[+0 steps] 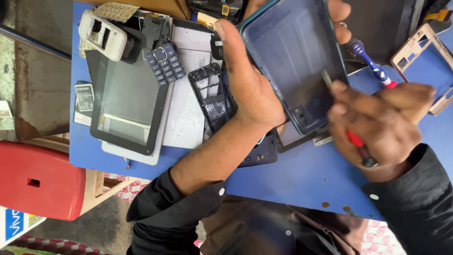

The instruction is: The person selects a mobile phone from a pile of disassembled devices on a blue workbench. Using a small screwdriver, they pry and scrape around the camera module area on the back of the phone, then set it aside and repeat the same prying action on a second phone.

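My left hand [250, 80] grips a dark smartphone [292, 56] with a teal edge, holding it tilted above the blue table [302, 174]. Thumb lies along the phone's left side, fingertips curl over its top right. My right hand [382, 123] holds a small screwdriver with a red handle [356, 141]. Its metal tip [326, 79] touches the phone's flat face near the lower right. Both arms wear black sleeves.
A tablet with a black frame [130, 101] lies at the left, with a blue keypad [165, 63], a white phone shell [101, 35] and a black phone frame [212, 97] around it. A blue toothbrush [373, 71] and a rose-gold frame [424, 61] lie at the right. A red stool [40, 179] stands lower left.
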Motion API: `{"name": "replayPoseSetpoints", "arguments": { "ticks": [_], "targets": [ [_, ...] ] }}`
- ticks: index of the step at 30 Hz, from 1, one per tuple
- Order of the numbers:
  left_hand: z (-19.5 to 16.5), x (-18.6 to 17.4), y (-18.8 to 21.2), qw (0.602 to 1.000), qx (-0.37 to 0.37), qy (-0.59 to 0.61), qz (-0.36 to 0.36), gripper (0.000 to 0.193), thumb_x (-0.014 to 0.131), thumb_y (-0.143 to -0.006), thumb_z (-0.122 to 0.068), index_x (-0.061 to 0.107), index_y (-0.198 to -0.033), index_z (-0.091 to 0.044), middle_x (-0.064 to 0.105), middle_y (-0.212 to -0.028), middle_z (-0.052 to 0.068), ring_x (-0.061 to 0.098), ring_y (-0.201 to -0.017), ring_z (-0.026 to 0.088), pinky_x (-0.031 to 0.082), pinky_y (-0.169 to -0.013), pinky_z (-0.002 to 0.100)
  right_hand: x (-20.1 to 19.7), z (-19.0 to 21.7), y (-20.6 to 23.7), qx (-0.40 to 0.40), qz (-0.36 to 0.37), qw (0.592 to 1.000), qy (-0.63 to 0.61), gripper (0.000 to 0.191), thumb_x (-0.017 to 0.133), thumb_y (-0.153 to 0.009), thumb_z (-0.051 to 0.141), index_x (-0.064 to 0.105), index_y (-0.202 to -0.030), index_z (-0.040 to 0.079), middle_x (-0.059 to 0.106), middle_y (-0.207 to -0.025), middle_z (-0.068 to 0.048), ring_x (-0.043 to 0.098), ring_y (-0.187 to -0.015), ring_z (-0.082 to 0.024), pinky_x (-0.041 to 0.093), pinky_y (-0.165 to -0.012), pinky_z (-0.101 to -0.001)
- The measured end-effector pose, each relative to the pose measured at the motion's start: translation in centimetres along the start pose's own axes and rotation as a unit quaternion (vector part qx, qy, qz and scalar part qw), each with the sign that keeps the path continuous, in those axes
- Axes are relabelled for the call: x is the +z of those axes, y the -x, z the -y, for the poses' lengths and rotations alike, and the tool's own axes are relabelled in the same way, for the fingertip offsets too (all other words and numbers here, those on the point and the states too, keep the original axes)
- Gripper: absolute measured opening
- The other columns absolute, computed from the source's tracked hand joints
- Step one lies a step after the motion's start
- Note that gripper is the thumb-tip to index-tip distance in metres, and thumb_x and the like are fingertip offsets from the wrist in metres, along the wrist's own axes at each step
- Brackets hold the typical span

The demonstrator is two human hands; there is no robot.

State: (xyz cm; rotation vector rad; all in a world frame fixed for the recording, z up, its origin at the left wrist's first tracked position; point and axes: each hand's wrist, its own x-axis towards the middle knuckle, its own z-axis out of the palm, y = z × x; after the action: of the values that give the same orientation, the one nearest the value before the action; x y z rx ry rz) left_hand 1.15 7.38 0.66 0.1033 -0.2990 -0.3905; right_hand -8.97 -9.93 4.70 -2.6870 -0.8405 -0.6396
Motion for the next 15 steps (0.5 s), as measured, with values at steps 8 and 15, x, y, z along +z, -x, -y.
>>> {"name": "replayPoseSetpoints", "arguments": {
  "ticks": [8, 15],
  "targets": [
    [0.2, 0.1, 0.2, 1.000, -0.004, -0.014, -0.004, 0.098, 0.020, -0.113, -0.081, 0.046, -0.139, 0.010, 0.060, -0.126, 0.023, 0.063, -0.111, 0.029, 0.051, -0.099, 0.039, 0.0, -0.5, -0.3, 0.032, -0.025, 0.999, -0.004, 0.026, 0.076, -0.083, -0.002, 0.058, -0.099, 0.009, 0.080, -0.121, -0.009, 0.063, -0.100, -0.034, 0.045, -0.096, -0.0475],
    [-0.2, -0.1, -0.1, 1.000, -0.004, -0.003, 0.016, 0.101, 0.021, -0.115, -0.083, 0.046, -0.139, 0.011, 0.060, -0.129, 0.023, 0.064, -0.112, 0.028, 0.051, -0.101, 0.038, 0.9, -0.6, -0.4, -0.061, -0.074, 0.993, 0.072, 0.035, 0.080, -0.079, -0.002, 0.061, -0.104, 0.013, 0.073, -0.118, -0.005, 0.055, -0.096, -0.028, 0.042, -0.090, -0.0510]
  ]
}}
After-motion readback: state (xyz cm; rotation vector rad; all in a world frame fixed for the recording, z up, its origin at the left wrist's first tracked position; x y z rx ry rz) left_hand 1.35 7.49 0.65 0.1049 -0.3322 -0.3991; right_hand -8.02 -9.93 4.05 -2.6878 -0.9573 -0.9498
